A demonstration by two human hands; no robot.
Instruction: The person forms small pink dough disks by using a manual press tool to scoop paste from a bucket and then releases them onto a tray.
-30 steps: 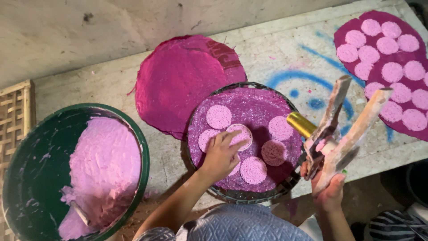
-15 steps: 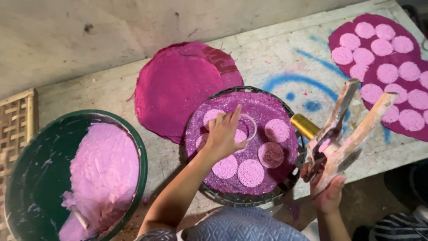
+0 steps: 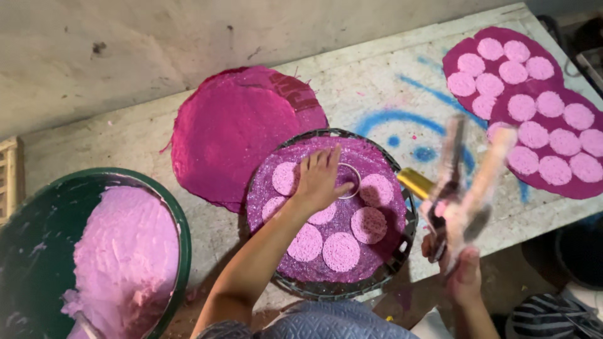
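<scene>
**Entry: seating the ring on the tray sheet**

Observed. My left hand (image 3: 320, 179) lies palm down on the purple sheet (image 3: 377, 157) that covers the round wire tray (image 3: 333, 291). The fingers are stretched out and close together, the thumb swung out to the right. The thumb tip touches the rim of a thin metal ring (image 3: 347, 180), which lies flat on the sheet near the tray's middle. The hand is open and grips nothing; it steadies the ring from the side. Pink discs (image 3: 341, 251) lie around it in a loose circle, one partly under the palm.

My right hand (image 3: 461, 276) is closed around the lower end of a wooden two-armed tool (image 3: 468, 182), held upright just off the tray's right edge. The tool is motion-blurred, so I cannot tell its exact form. A brass-coloured handle (image 3: 414, 183) shows beside it.

Surroundings. A green tub (image 3: 179, 213) of pale pink paste (image 3: 125, 251) stands to the left. A bare magenta sheet (image 3: 232, 132) lies behind the tray, and two sheets filled with discs (image 3: 534, 119) lie far right on the table (image 3: 377, 88).

Judgement on technique.
- The ring should sit flat, in the free gap between neighbouring discs, touching none of them.
- Press at the rim only; a palm on a finished disc looks likely to dent it, so the heel of the hand wants lifting.
- The tool arm should stay clear of the tray's edge while blurred and moving.
- The paste appears soft, so sideways drag on the ring would probably smear its outline.
</scene>
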